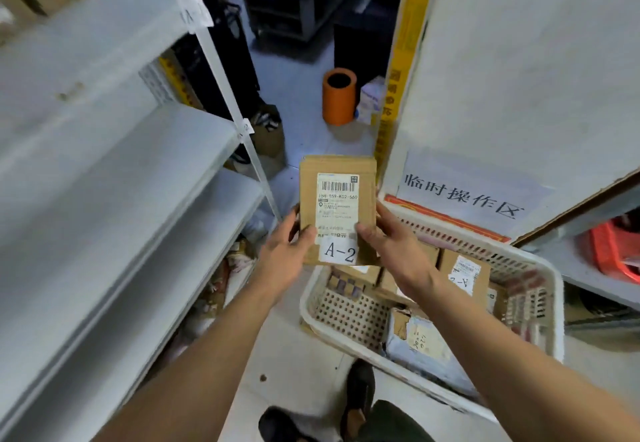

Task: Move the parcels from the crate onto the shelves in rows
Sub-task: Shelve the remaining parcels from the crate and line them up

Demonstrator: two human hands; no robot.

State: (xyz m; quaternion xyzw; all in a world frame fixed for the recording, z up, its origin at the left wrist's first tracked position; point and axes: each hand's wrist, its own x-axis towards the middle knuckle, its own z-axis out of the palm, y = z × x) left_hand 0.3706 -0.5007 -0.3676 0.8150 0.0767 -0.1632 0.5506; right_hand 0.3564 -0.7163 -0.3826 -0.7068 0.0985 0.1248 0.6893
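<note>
A flat brown cardboard parcel (337, 199) with a shipping label and an "A-2" sticker is held up at the centre of the view. My left hand (285, 254) grips its lower left edge and my right hand (391, 244) grips its lower right edge, thumbs on the label side. Below and to the right stands the white perforated crate (349, 317) on the floor, holding several more parcels, among them a brown box (464, 270) with a label. White metal shelves (114, 178) run along the left, their boards bare in view.
An orange cylinder (339, 95) stands on the floor ahead in the aisle. A white panel (502, 78) with a printed sign rises on the right. A red basket (613, 251) sits on a right-hand shelf. Bags lie under the left shelves. My shoes (356, 396) are beside the crate.
</note>
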